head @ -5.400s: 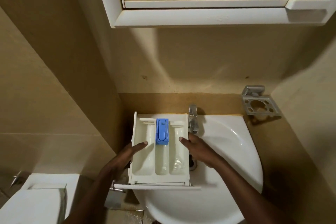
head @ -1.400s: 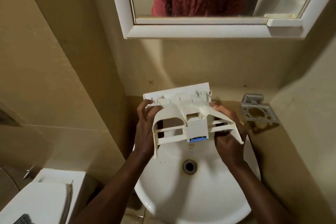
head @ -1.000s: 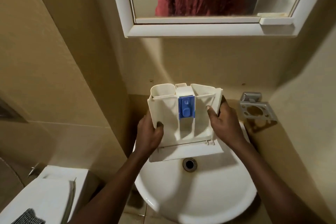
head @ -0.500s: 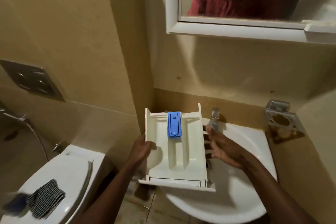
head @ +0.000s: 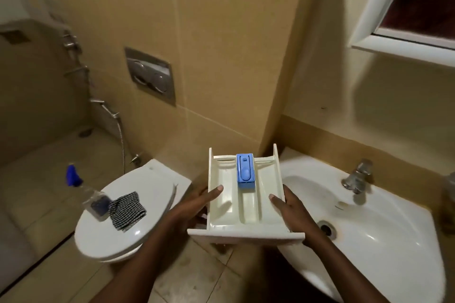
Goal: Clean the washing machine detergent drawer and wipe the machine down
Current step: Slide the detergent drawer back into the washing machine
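The drawer (head: 248, 214) is up in the air, flat, open side up. The sink (head: 369, 233) is at its 3 o'clock and the toilet lid (head: 147, 187) is at its 9 o'clock. The left hand (head: 197, 206) grasps its left wall and the right hand (head: 290, 206) grasps its right wall, with thumbs inside. I think the drawer-cleaning step is in hand. Next, one hand should let go to reach the cloth (head: 126, 210) and spray bottle (head: 91, 197) on the lid, so the other must hold tight.

Left hand (head: 194, 205) and right hand (head: 293, 209) forward, level, thumbs hooked inward.
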### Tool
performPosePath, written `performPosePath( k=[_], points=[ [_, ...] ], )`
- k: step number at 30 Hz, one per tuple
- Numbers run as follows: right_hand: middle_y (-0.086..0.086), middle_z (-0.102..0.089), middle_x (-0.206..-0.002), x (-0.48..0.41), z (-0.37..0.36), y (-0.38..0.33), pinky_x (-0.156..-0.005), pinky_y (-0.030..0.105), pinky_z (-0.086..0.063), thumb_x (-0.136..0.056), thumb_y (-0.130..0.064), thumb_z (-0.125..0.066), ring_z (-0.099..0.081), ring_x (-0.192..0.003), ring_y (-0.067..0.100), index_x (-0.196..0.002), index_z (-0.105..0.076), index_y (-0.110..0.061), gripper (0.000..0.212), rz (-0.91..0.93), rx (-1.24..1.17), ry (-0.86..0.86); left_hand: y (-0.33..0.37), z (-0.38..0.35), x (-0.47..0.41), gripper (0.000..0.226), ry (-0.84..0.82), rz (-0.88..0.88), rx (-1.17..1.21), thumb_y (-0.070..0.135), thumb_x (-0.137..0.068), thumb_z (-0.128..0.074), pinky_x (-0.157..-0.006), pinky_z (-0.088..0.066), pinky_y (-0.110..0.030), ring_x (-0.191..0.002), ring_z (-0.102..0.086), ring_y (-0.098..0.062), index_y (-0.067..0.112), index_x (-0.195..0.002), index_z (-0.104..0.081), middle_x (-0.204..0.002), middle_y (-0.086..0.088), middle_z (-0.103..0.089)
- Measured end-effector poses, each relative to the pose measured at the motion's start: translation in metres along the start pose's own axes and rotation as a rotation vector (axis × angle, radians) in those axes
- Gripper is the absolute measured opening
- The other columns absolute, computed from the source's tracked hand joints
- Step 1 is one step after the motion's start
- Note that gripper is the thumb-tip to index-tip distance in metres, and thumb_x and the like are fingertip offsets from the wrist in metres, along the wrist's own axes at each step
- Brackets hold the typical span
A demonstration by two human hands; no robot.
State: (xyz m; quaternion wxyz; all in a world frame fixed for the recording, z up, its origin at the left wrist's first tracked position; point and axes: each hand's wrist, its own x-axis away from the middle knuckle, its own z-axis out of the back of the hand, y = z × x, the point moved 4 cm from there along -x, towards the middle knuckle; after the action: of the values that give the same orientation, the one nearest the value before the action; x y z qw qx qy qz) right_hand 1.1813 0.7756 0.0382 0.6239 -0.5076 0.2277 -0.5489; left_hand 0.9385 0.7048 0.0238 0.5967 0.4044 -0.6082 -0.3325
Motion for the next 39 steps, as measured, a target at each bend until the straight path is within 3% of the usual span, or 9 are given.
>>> performPosePath(
  k=[4,9,18,21,26,28,31,35,39],
  points=[
    [-0.005,-0.062,-0.125,-0.005,-0.058,-0.022,-0.101,0.039,-0.047,-0.099,-0.026,-0.052,-0.060,-0.112,0.016,-0.130,-0.051,-0.027,0.031,-0.019,-0.058,-0.080,-0.016,0.057,0.035,0.053,0.121,-0.007,0.103,0.060,-0.082,-0.057,-0.086,-0.051,-0.030,-0.097,-0.065,-0.017,0.022,-0.119,-0.059,-0.115,0.001,-0.068],
    [-0.005,-0.064,-0.113,-0.002,-0.135,-0.059,-0.095,0.033,-0.046,-0.096,-0.017,-0.056,-0.061,-0.102,0.016,-0.112,-0.053,-0.028,0.020,0.015,-0.015,-0.169,-0.041,0.119,0.085,0.033,0.264,0.010,0.268,0.055,-0.087,-0.056,-0.086,-0.053,-0.033,-0.101,-0.064,-0.012,0.035,-0.113,-0.060,-0.119,0.006,-0.065],
    [-0.003,-0.066,-0.116,0.022,-0.315,-0.117,-0.096,0.045,-0.051,-0.095,-0.017,-0.057,-0.063,-0.105,0.021,-0.122,-0.055,-0.026,0.029,0.060,0.013,-0.529,-0.106,0.240,0.211,0.066,0.607,-0.056,0.482,0.066,-0.074,-0.067,-0.099,-0.052,-0.046,-0.114,-0.065,-0.026,0.030,-0.129,-0.059,-0.126,0.001,-0.068],
    [-0.003,-0.063,-0.118,0.027,-0.358,-0.136,-0.100,0.047,-0.048,-0.095,-0.020,-0.057,-0.061,-0.108,0.022,-0.118,-0.051,-0.031,0.026,0.101,0.069,-0.624,-0.116,0.263,0.244,0.060,0.716,-0.069,0.527,0.061,-0.079,-0.063,-0.091,-0.055,-0.039,-0.115,-0.064,-0.024,0.028,-0.129,-0.059,-0.125,0.002,-0.068],
    [0.004,-0.064,-0.118,0.038,-0.434,-0.166,-0.093,0.042,-0.051,-0.095,-0.015,-0.056,-0.061,-0.103,0.022,-0.111,-0.053,-0.032,0.023,0.134,0.050,-0.769,-0.135,0.305,0.292,0.060,0.875,-0.094,0.558,0.070,-0.079,-0.060,-0.101,-0.050,-0.045,-0.118,-0.062,-0.023,0.034,-0.127,-0.062,-0.126,0.002,-0.067],
    [0.001,-0.063,-0.113,0.040,-0.464,-0.177,-0.084,0.036,-0.052,-0.096,-0.012,-0.055,-0.061,-0.096,0.018,-0.111,-0.053,-0.030,0.023,0.105,0.015,-0.817,-0.140,0.322,0.309,0.056,0.985,-0.118,0.623,0.067,-0.085,-0.052,-0.093,-0.054,-0.041,-0.112,-0.065,-0.024,0.029,-0.123,-0.066,-0.120,-0.003,-0.070],
    [0.007,-0.065,-0.117,0.034,-0.502,-0.191,-0.092,0.042,-0.052,-0.095,-0.010,-0.055,-0.063,-0.102,0.024,-0.120,-0.057,-0.021,0.028,0.074,-0.024,-0.867,-0.153,0.341,0.324,0.074,1.218,-0.178,0.813,0.073,-0.080,-0.051,-0.076,-0.057,-0.040,-0.105,-0.069,-0.031,0.019,-0.131,-0.058,-0.116,-0.013,-0.071],
    [0.007,-0.067,-0.115,0.030,-0.556,-0.210,-0.086,0.040,-0.054,-0.095,-0.010,-0.054,-0.066,-0.098,0.024,-0.122,-0.056,-0.019,0.028,0.055,-0.087,-0.944,-0.166,0.358,0.343,0.110,1.467,-0.208,1.015,0.094,-0.046,-0.056,-0.099,-0.043,-0.056,-0.122,-0.055,-0.027,0.034,-0.137,-0.046,-0.130,0.002,-0.057],
    [0.006,-0.066,-0.115,0.036,-0.600,-0.219,-0.090,0.046,-0.054,-0.096,-0.013,-0.054,-0.066,-0.099,0.026,-0.121,-0.054,-0.022,0.027,0.014,-0.104,-0.950,-0.168,0.360,0.348,0.089,1.426,-0.307,1.098,0.084,-0.069,-0.050,-0.090,-0.041,-0.066,-0.141,-0.028,-0.038,0.045,-0.147,-0.028,-0.153,-0.001,-0.032]
  ],
)
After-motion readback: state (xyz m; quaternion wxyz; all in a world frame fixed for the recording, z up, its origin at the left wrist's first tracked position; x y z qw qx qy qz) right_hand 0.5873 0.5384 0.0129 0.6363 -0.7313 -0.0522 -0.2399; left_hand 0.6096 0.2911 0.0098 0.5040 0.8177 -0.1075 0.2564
